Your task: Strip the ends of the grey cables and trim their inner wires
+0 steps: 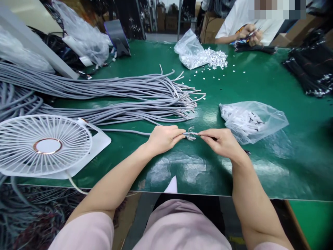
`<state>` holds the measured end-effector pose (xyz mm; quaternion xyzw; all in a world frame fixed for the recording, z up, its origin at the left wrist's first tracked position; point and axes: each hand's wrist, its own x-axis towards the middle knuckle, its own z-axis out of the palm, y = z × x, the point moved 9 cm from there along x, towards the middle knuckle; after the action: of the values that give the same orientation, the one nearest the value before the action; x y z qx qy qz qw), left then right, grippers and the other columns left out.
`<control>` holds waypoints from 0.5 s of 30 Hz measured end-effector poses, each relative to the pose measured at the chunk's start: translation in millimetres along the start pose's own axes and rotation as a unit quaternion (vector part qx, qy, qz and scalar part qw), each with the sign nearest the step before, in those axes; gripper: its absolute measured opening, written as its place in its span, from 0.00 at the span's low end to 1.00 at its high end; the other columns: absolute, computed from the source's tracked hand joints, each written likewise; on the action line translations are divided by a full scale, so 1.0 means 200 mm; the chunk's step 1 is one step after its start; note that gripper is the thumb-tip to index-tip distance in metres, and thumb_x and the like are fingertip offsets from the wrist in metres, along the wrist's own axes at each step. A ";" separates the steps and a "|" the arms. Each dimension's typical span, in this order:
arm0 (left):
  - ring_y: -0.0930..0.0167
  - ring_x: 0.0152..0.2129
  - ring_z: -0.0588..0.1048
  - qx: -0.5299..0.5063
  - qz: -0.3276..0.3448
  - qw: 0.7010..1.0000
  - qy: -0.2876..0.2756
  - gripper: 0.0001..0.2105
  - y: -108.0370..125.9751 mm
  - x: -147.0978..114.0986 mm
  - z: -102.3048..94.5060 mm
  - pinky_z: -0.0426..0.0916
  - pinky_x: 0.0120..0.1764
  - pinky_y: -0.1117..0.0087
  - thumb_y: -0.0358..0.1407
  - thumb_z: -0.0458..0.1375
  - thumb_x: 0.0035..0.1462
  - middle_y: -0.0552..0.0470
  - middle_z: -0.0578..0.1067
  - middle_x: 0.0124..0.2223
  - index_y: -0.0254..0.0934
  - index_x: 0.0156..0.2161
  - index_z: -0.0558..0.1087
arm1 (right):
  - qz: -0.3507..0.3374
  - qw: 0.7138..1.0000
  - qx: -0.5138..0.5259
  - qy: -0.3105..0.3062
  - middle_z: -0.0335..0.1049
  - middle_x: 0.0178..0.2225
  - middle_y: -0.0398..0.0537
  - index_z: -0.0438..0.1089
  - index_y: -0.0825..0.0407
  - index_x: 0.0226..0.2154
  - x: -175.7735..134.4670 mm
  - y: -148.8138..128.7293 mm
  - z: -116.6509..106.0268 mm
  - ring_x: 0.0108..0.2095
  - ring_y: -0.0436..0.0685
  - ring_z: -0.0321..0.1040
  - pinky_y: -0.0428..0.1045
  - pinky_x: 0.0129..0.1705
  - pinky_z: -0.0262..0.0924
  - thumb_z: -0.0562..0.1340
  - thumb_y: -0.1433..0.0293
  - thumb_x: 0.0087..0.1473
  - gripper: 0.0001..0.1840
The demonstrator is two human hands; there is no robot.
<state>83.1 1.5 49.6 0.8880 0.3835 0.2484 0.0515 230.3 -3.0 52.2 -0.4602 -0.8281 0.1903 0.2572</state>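
A grey cable (125,131) runs from the left into my left hand (166,138), whose thumb and fingers pinch it close to its end. Beyond those fingertips the cable end is stripped, with thin frayed strands (191,133) curling out around it. My right hand (220,140) pinches the tip of the inner wires (198,134) between thumb and forefinger. Both hands hover just above the green table (208,177). Behind them lie bundles of grey cables (125,109) with stripped ends pointing right.
A white fan (48,146) stands at the left. A clear bag of small white parts (249,121) lies right of my hands. Farther back are a bag (191,52) with spilled small pieces (217,58), black cable bundles (312,67), and another person's hands (251,34).
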 end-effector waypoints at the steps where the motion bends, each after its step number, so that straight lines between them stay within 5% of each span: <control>1: 0.75 0.26 0.74 0.006 0.002 1.000 -0.003 0.13 0.00 0.00 0.00 0.57 0.24 0.74 0.41 0.52 0.62 0.52 0.78 0.31 0.39 0.43 0.76 | -0.001 1.000 -0.011 -0.003 0.78 0.34 0.46 0.77 0.51 0.38 0.00 0.00 0.00 0.32 0.53 0.74 0.46 0.33 0.64 0.57 0.71 0.56 0.12; 15: 0.74 0.25 0.73 0.030 0.034 0.998 -0.038 0.13 0.03 -0.01 0.02 0.56 0.23 0.73 0.40 0.51 0.62 0.52 0.76 0.30 0.38 0.42 0.76 | -0.009 0.999 -0.028 -0.046 0.78 0.36 0.47 0.76 0.50 0.39 0.00 -0.01 0.04 0.34 0.54 0.74 0.46 0.34 0.64 0.56 0.72 0.56 0.14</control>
<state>88.1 -3.3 46.5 0.9106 0.3579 0.2043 0.0313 224.2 -5.4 45.8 -0.4508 -0.8479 0.1862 0.2077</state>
